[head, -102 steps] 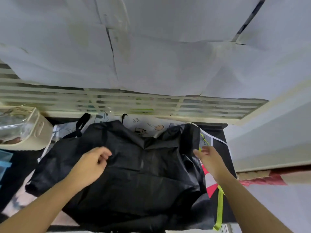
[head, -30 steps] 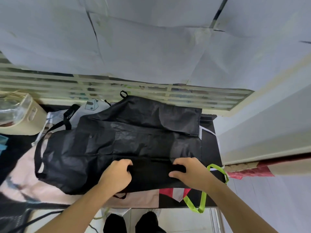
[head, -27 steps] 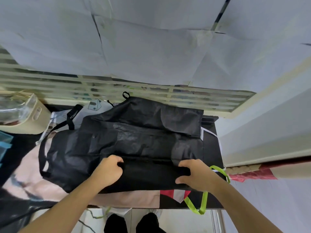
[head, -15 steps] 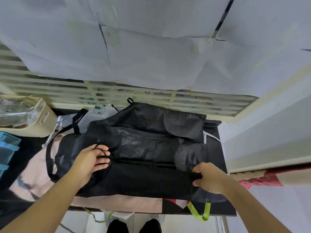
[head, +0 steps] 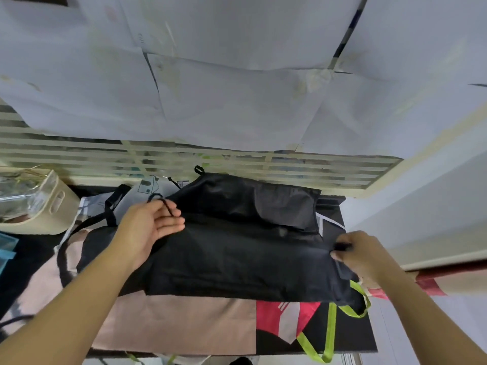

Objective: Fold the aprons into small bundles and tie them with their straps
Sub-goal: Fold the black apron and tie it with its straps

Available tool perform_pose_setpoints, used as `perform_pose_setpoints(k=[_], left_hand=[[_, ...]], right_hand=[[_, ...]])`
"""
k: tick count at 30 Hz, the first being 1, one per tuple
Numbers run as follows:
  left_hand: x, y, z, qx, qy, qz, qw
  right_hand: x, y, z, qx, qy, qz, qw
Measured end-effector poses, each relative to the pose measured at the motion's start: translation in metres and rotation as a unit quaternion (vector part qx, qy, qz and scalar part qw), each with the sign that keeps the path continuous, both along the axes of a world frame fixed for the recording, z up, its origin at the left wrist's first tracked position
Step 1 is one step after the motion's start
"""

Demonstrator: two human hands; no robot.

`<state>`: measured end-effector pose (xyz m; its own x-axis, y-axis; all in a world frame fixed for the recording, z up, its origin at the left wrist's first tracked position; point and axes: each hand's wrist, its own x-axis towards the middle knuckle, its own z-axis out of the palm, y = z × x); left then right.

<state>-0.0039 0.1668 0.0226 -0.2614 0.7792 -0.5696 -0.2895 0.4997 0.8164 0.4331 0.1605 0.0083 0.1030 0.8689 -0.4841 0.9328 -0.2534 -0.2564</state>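
A black apron [head: 237,248] lies partly folded across the table, its near edge turned up into a wide band. My left hand [head: 150,225] rests on the apron's left part, fingers fairly straight, with a thin black strap [head: 163,204] running over them. My right hand [head: 361,254] pinches the apron's right edge, fingers curled round a bit of black fabric. A wide black strap [head: 110,209] loops off the apron to the left.
Under the black apron lie a beige apron [head: 184,322] and a black apron with red print and lime-green straps [head: 329,330]. A cream basket [head: 44,206] stands at the far left. A slatted window and papered wall rise behind; the table's near edge runs below.
My hands let go of the near fold and moved apart. The left hand went up and left onto the thin strap; the right hand slid to the apron's right edge.
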Motion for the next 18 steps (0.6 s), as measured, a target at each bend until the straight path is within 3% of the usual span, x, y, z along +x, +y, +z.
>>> perform_pose_setpoints(k=[4, 9, 15, 18], left_hand=[[0.007, 0.044, 0.018, 0.054, 0.021, -0.011, 0.998], [0.019, 0.089, 0.019, 0.094, 0.069, -0.029, 0.993], [0.022, 0.101, -0.024, 0.068, 0.131, -0.032, 0.989], [0.009, 0.086, -0.052, 0.056, 0.165, -0.058, 0.983]], right_hand=[[0.002, 0.035, 0.012, 0.074, 0.054, -0.067, 0.994], [-0.002, 0.077, 0.01, 0.11, 0.053, -0.101, 0.987], [-0.018, 0.095, -0.018, 0.245, 0.12, -0.149, 0.951], [-0.02, 0.087, -0.043, 0.177, 0.164, -0.266, 0.933]])
